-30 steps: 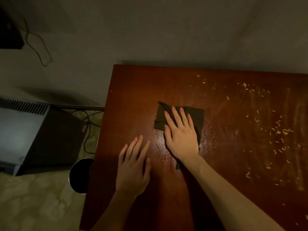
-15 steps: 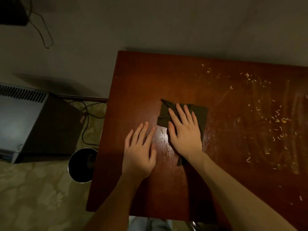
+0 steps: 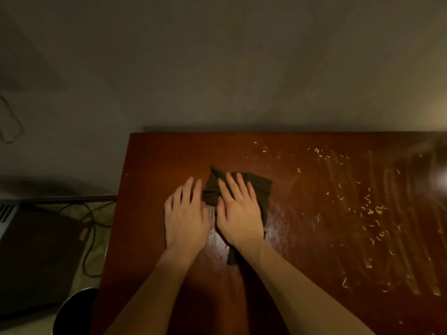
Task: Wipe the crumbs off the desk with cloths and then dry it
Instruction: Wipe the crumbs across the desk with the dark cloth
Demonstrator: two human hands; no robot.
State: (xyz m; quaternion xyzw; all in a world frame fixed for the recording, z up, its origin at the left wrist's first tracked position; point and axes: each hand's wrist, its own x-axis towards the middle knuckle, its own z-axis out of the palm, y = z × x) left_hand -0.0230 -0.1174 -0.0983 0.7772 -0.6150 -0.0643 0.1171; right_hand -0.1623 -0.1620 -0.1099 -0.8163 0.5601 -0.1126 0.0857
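Right hand (image 3: 238,213) released, fingers straight, pressing flat on the dark cloth (image 3: 260,186) mid-bench. Left hand (image 3: 186,213) also flat and released on the bench (image 3: 157,165), just beside the cloth's left edge; cannot tell if it touches.

Crumbs (image 3: 370,209) lie scattered well to the right, apart from the cloth.

Risks, as judged:
- The cloth is bunched and folded, so a sweep may ride over crumbs or smear them into the wet sheen (image 3: 217,240) near the hands.
- A fast push may flick crumbs off the far or right edge onto the floor.
- The round bin (image 3: 75,310) sits at the near left, so the crumbs face a long drag and may miss it.

Writing: none readable. A small pale tag (image 3: 84,234) on the dark box (image 3: 36,257) at left is too dim.
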